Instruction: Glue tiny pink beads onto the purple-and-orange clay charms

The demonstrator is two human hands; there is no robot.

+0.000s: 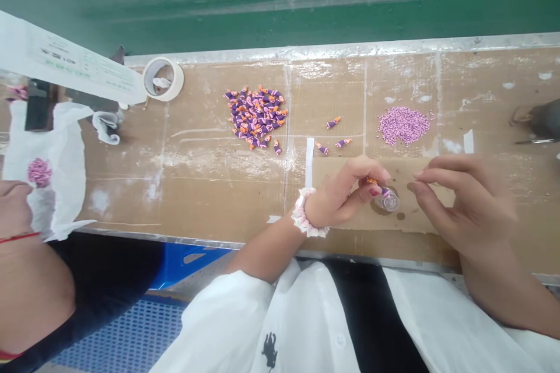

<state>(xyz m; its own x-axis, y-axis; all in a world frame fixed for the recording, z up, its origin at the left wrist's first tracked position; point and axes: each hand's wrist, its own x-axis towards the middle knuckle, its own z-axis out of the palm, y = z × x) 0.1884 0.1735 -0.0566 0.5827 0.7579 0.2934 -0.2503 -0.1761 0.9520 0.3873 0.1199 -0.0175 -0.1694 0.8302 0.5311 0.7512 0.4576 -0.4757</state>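
My left hand [350,189], with a lacy scrunchie [307,213] on its wrist, pinches a small purple-and-orange figurine [385,192] between thumb and fingers. Just beneath the figurine stands a small clear round dish [391,203] on a piece of cardboard [341,169]. To the right of the dish is my right hand [464,198], slightly blurred, its thumb and forefinger pressed together; whatever lies between them is too small to make out. Beyond my hands are a few loose figurines [333,123] and a heap of tiny pink-purple pieces [403,126].
A big pile of similar figurines [257,116] lies left of centre. Further left are a roll of tape [163,78], a white box [70,58] and a white cloth [70,186] with pink pieces. A co-worker's arm [30,280] rests at the left edge. A dark object [545,120] stands far right.
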